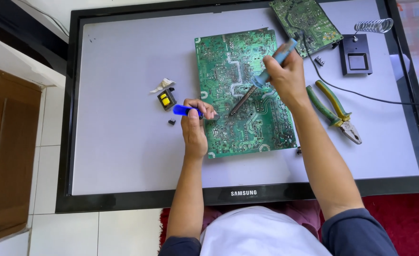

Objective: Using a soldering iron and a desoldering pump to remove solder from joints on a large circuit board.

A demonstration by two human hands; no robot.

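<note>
The green board [245,95] lay copper-side up, dense with pale solder tracks; right hand [285,76] gripped the iron [261,78], left hand [195,125] a blue tool [184,110].

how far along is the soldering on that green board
Done, apparently: a small yellow-and-black transformer and a tiny black part lie off the board.

In hand: the right hand holds the soldering iron tip-down on the large circuit board; the left hand grips a blue tool at its edge.

Left: pliers and second board lie untouched.
</note>
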